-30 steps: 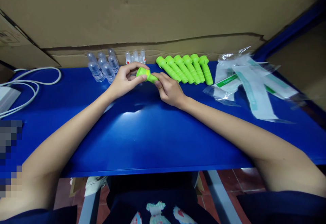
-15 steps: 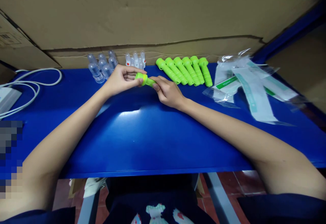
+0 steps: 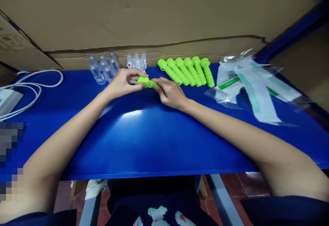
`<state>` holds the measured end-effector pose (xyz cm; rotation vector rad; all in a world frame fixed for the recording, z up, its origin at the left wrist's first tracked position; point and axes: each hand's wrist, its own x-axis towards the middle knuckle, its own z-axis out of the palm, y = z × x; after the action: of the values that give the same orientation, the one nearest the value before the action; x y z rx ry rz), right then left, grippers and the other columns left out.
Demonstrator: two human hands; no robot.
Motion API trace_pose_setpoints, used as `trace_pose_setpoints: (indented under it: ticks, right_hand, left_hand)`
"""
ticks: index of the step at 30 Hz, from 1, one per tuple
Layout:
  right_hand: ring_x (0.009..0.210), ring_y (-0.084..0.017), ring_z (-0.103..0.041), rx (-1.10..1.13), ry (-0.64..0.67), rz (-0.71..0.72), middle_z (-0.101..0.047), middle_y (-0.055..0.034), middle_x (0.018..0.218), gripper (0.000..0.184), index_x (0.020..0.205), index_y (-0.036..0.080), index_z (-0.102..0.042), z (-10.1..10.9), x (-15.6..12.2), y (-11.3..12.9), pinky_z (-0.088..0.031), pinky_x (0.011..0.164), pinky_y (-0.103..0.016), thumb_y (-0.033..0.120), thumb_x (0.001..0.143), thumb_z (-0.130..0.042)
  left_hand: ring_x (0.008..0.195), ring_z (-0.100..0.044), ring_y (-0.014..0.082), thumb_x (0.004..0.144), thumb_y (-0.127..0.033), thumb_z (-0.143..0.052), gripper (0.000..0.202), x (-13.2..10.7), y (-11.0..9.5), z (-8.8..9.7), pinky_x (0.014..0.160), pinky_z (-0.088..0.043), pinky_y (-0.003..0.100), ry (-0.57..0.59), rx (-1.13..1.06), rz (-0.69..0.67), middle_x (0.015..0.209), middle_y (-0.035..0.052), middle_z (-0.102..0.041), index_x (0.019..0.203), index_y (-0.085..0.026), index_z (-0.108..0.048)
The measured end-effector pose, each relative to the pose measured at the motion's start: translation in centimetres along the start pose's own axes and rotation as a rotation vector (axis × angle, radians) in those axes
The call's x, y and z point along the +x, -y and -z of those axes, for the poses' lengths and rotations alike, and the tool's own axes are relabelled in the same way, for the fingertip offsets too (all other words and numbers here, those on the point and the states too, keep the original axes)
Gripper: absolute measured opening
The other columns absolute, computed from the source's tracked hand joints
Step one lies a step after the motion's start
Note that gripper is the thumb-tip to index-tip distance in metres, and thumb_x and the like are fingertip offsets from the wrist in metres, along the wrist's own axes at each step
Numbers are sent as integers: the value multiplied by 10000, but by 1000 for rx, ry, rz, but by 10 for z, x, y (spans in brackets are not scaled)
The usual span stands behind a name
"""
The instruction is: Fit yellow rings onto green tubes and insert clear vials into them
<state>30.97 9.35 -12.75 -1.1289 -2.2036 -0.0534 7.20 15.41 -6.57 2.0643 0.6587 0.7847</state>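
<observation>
Between both hands, above the blue table, lies a lime-green flashlight-shaped plastic piece (image 3: 150, 84) with a yellow ring near its wide, ribbed end. My left hand (image 3: 125, 82) pinches that wide end from the left between thumb and fingers. The narrow end sits in my right hand (image 3: 168, 91), whose closed fingers and thumb hide part of it. Just behind the hands stand several small clear-and-white pieces (image 3: 137, 60) with red dots. To the right of them rests a row of several similar green pieces (image 3: 189, 71). Several clear plastic cylinders (image 3: 97, 72) stand behind my left hand.
Plastic-wrapped white and green packets (image 3: 253, 88) are heaped at the table's right. A white cable (image 3: 38, 88) loops at the left beside a white box-like device (image 3: 10, 100). Cardboard (image 3: 154, 13) walls the back of the blue table (image 3: 144, 143).
My left hand has shifted very slightly right and down while holding the green piece's wide end. The right hand's grip looks the same.
</observation>
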Motion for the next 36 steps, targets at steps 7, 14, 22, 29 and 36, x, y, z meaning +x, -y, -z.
trace_pose_setpoints:
  ticks: [7,14,22,29,36]
  right_hand:
    - [1005,-313,-694,-13,-34,-8,-732,-164,1146,405,1393,175,-622,-2,1,-1,-576,900,-475,302,1077,-403]
    - [1031,-327,-708,-42,-30,21,-742,-175,1152,380,1357,164,-660,-2,2,-1,-577,881,-479,300,1068,-454]
    - [1103,-319,-692,42,-89,12,-736,-147,1180,359,1368,193,-638,-7,3,-5,-560,959,-501,294,1028,-583]
    - [1092,-319,-693,6,-122,28,-734,-141,1176,339,1348,189,-650,-8,2,-6,-547,964,-506,277,1023,-607]
    - [1103,-330,-686,-35,-82,50,-729,-155,1178,338,1349,172,-664,-3,1,-2,-543,941,-504,282,1038,-589]
  left_hand:
    - [1078,-783,246,737,-412,-902,447,1,3,-6,977,-657,368,-68,-19,-43,1142,101,-802,1076,-153,-767]
    - [988,-782,219,811,-380,-819,252,3,7,-5,949,-655,365,-99,-16,-51,1018,92,-819,902,-151,-766]
    - [997,-763,189,749,-307,-827,361,6,25,-5,880,-637,309,-133,-92,-42,1104,78,-795,1070,-174,-730]
    - [1004,-737,198,704,-310,-865,327,6,23,-2,882,-618,307,-125,-111,-10,1049,62,-768,954,-163,-714]
    - [971,-724,171,621,-270,-939,429,5,19,4,819,-601,256,17,-241,55,999,37,-719,923,-158,-655]
